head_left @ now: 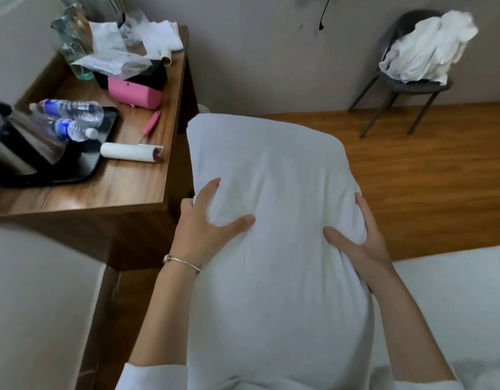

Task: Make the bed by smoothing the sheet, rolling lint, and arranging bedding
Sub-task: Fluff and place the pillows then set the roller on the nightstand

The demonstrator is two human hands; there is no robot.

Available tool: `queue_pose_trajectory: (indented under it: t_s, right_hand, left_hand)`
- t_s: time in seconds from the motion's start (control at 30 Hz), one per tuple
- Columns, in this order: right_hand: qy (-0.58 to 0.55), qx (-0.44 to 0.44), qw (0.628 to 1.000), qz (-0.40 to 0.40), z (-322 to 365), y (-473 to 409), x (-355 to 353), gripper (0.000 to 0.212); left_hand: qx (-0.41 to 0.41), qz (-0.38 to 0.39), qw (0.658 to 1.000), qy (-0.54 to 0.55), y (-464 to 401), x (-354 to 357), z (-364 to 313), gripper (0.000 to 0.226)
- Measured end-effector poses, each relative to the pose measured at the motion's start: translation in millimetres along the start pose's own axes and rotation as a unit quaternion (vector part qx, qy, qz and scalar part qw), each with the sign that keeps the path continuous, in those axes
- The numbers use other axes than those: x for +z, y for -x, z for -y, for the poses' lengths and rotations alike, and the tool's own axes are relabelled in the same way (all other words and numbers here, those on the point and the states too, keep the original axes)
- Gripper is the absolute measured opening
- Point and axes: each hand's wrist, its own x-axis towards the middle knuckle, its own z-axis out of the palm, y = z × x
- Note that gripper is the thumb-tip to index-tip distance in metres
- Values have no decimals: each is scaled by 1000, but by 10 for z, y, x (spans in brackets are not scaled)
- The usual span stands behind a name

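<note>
A large white pillow [274,175] fills the middle of the view, held up in front of me above the floor. My left hand [206,220] grips its left side, thumb spread across the front and fingers curled round the edge. My right hand [358,235] grips the right side the same way. A white-sheeted bed [451,305] lies at the lower right. A lint roller [130,152] with a pink handle lies on the wooden bedside table [125,190] to the left.
The table also carries a black tray [82,170] with water bottles [71,108] and a kettle, a pink case [134,92] and crumpled wrappers. A dark chair [412,85] piled with white linen stands by the far wall. Another white surface [40,305] is at lower left.
</note>
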Motion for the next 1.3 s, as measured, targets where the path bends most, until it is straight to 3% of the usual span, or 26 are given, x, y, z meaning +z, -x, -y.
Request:
queue_pose_trajectory:
  t_s: [0.3,0.53,0.8,1.0,1.3]
  right_hand:
    - [38,33,988,-146,629,-1630,107,87]
    - [38,65,980,-186,675,-3001,-302,92]
    - [32,58,966,-248,869,-4975,-1774,97]
    - [28,64,943,-326,1109,-5950,-2901,94]
    - [1,114,860,-498,1073,-7337,-4775,91]
  left_hand:
    - [60,143,988,-8,-2434,335,-801,94]
    - [93,207,974,-18,-3947,1354,-1207,95]
    - [131,256,957,-29,-5623,3343,-2480,101]
    - [156,313,937,-2,-6455,4773,-3503,98]
    - [236,460,856,-4,-7449,7611,-5083,100]
